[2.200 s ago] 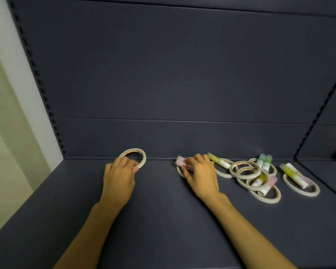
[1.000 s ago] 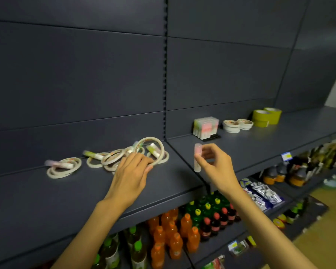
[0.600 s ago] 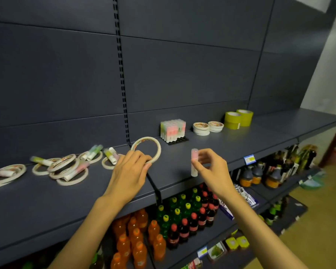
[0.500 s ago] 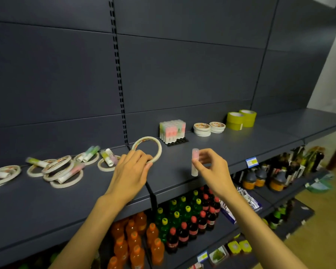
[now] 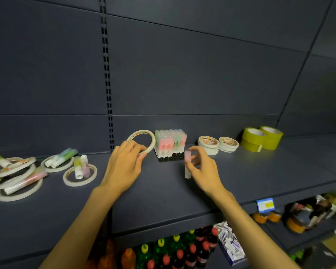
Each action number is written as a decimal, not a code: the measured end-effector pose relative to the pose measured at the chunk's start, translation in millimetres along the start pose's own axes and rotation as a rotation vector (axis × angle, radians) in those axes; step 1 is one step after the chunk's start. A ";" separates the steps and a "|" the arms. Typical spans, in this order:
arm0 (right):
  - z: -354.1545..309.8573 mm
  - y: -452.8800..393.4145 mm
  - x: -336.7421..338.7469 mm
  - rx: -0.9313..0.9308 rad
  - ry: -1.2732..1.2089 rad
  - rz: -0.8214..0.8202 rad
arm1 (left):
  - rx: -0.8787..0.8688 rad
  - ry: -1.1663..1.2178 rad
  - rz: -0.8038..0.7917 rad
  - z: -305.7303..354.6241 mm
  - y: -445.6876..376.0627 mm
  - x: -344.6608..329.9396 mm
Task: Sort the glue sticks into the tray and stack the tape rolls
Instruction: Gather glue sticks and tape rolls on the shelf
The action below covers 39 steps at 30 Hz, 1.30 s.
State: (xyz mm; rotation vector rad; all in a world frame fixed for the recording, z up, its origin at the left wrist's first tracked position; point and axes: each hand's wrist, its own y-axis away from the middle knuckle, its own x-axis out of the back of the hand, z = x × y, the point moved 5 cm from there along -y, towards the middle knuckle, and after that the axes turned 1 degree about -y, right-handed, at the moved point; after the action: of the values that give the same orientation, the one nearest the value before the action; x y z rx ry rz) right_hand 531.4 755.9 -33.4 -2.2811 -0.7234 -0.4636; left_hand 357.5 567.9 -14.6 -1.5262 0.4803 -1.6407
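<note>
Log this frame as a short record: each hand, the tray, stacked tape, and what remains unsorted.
left hand: holds white tape roll
right hand: pinches pink glue stick, upright
tray: black, packed with upright glue sticks
white tape stacks: two, right of tray
yellow tape rolls: far right
unsorted pile: tape rolls and glue sticks, left

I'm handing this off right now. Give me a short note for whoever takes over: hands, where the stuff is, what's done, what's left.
Left hand: grips a white tape roll, held up just left of the tray.
Right hand: pinches a pink glue stick, upright, in front of the tray.
Black tray: already holds many glue sticks standing upright.
Two white tape stacks stand right of the tray, the yellow tape rolls beyond them.
Left: the loose pile of tape rolls and glue sticks on the left shelf section.
Next, probably: slot the held stick into the tray, put the held roll on a white stack.
</note>
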 end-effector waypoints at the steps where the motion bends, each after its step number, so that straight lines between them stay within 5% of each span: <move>1: 4.3 -10.0 -1.7 0.019 -0.003 -0.005 | 0.019 -0.001 0.006 -3.6 -4.6 -2.7; 18: 56.4 -91.9 -47.9 0.230 -0.065 0.043 | 0.163 -0.133 -0.050 -17.8 -34.7 -50.2; 39: 65.1 -108.3 -47.9 0.261 0.012 -0.152 | 0.156 -0.194 0.082 30.5 -86.1 -57.8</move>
State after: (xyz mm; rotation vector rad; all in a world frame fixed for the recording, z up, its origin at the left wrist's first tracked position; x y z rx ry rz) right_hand 435.6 850.1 -48.3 -1.9878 -0.9010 -0.4257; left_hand 355.7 670.6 19.1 -1.5110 0.2982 -1.4164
